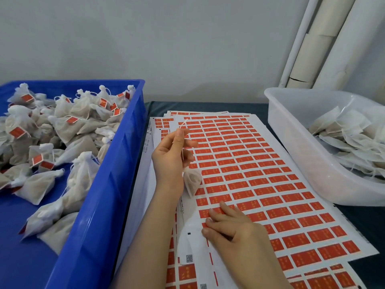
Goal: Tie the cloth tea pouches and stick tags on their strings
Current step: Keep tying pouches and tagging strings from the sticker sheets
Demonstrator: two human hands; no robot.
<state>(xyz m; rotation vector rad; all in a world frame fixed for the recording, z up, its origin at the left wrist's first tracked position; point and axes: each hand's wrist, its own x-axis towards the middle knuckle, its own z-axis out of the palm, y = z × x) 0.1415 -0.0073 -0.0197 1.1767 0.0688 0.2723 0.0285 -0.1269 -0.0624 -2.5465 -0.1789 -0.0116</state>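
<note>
One pouch hangs over the sheet of red tags, its string pinched by the left hand. Right hand rests close-set fingertips on the tags; their pale print is unreadable.

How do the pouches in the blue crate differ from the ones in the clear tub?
The crate pouches, in the blue crate, are cinched at the neck into bunched tops. The tub pouches, in the clear tub, lie flat with their tops ungathered. Many crate pouches carry red tags on their strings, while no tub pouch shows one. Both are white cloth with brownish filling.
</note>
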